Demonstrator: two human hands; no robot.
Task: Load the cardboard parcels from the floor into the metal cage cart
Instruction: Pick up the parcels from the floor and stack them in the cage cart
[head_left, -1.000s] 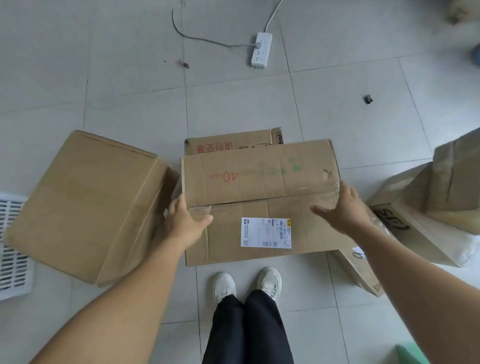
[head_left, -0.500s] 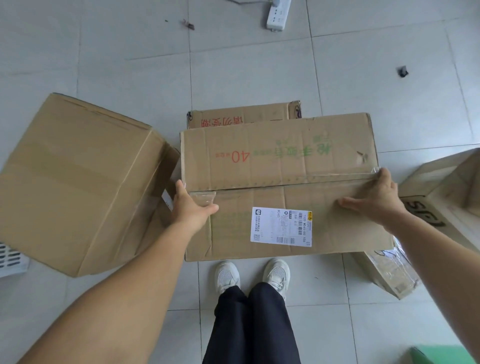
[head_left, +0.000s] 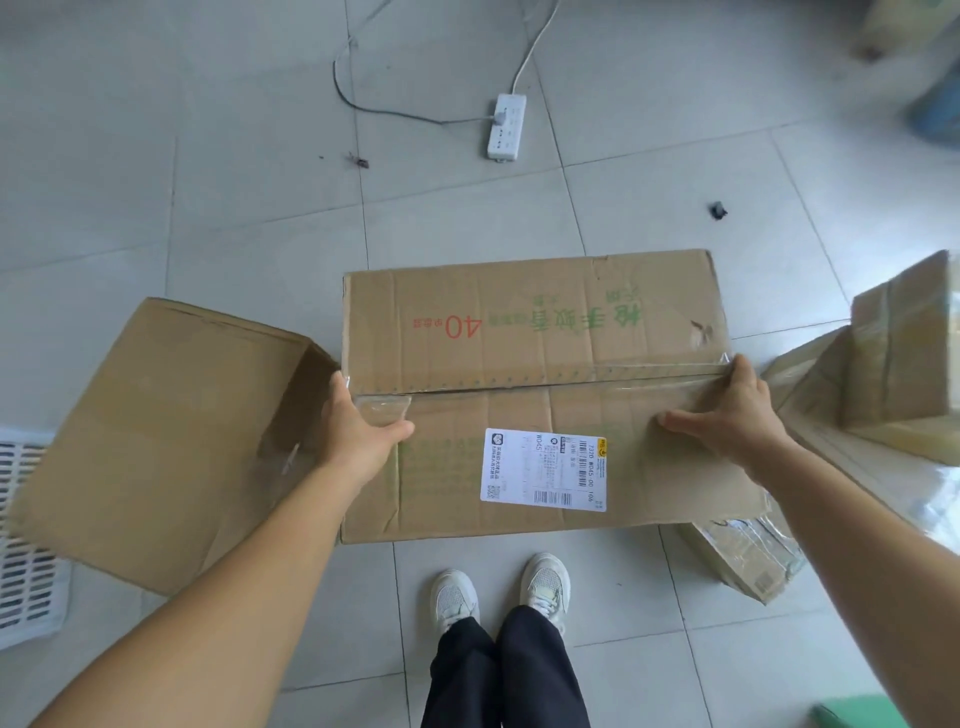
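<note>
Above the pale tiled floor, directly in front of the person's white shoes, a wide cardboard parcel is gripped at both ends. The left hand clasps its left end, thumb lying over the clear tape along the top seam and the other fingers hidden down the side. The right hand clasps the right end the same way, thumb stretched across the top face, fingers wrapped over the edge. The two hands are well apart, one at each end of the parcel. The top face carries green printing and a red "40", upside down from this view, with a white shipping label on the near flap. Whether the parcel's underside touches the floor cannot be told from here. Just to its left a second brown box sits tilted, its corner close to the left wrist. To the right lie further boxes, one stacked on another, and a small taped package pokes out beneath the right forearm. A white slotted crate shows at the left edge. Farther off, a white power strip with its cord lies on the tiles.
</note>
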